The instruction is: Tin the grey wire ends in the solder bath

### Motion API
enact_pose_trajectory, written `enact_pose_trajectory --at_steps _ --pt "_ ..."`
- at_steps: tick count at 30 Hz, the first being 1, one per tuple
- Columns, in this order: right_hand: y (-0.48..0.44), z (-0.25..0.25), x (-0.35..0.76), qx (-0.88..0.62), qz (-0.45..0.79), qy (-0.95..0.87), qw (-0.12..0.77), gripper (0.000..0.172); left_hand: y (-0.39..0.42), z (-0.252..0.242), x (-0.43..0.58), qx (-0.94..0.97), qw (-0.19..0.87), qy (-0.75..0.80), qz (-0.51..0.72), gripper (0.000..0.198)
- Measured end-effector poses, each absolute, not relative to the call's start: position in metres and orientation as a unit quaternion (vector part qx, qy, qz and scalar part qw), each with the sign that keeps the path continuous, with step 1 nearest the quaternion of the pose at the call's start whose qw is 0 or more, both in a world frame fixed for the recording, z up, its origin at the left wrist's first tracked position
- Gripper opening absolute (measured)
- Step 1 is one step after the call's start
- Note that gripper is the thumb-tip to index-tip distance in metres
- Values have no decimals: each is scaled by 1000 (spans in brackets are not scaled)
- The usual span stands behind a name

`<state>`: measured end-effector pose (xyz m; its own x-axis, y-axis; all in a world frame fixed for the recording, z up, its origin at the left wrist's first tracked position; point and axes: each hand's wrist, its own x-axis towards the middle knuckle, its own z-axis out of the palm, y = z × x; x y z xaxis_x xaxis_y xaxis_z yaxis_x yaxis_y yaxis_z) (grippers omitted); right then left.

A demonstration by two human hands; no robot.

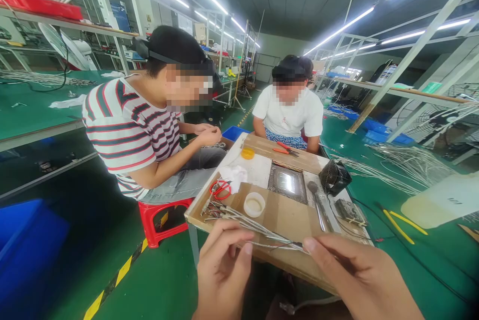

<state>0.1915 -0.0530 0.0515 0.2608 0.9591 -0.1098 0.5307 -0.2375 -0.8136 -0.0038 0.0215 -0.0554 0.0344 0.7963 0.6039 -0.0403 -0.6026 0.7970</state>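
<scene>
A thin white cable [271, 246] with dark wire ends runs between my two hands, low over the table's near edge. My left hand [224, 265] is curled, its thumb and fingertips closing on the cable's left part. Thumb and forefinger of my right hand [359, 272] pinch the cable's dark end. Just behind them, a bundle of similar white cables [235, 215] lies on the cardboard-covered table [224, 210], and some overlap the held cable in view. Beyond the bundle stands a round white dish [254, 204]. Red-handled scissors [220, 189] lie beside a white cloth [235, 176].
A metal pot with a shiny surface [287, 183] is set into the table. Nearby are a spoon [318, 205], a small black fan [335, 177], orange-handled pliers [285, 149] and a yellow dish [247, 153]. One person [127, 130] sits left, another [287, 110] opposite.
</scene>
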Motion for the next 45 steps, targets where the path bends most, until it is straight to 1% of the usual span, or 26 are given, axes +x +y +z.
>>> enact_pose_trajectory --at_steps 3,6,13,17,22,26,30,35,38,41,45 --pt "-46 46 198 -708 289 -573 295 58 22 -53 -3 676 306 291 604 31" --pt "-43 44 197 -708 294 -573 290 59 24 -49 0 707 273 295 582 39" --pt "-43 43 195 -699 348 -554 289 59 23 -53 4 709 252 293 589 30" --pt "-43 40 197 -705 340 -550 292 58 21 -54 2 705 266 297 586 25" --pt "-45 41 198 -718 316 -551 284 58 21 -55 0 704 274 296 585 26" --pt "-50 41 201 -716 329 -551 276 57 21 -54 -1 701 268 294 592 27" --pt "-53 39 203 -710 347 -546 278 58 23 -50 -2 706 245 270 607 25" --pt "-53 39 202 -708 338 -550 286 58 24 -49 -2 730 216 238 603 27" --pt "-54 39 203 -704 337 -555 288 58 23 -50 -2 739 224 234 591 25" --pt "-55 39 204 -700 344 -558 284 58 23 -52 -4 736 252 226 587 27" --pt "-55 38 203 -694 380 -540 287 60 23 -57 -6 703 362 195 580 24"
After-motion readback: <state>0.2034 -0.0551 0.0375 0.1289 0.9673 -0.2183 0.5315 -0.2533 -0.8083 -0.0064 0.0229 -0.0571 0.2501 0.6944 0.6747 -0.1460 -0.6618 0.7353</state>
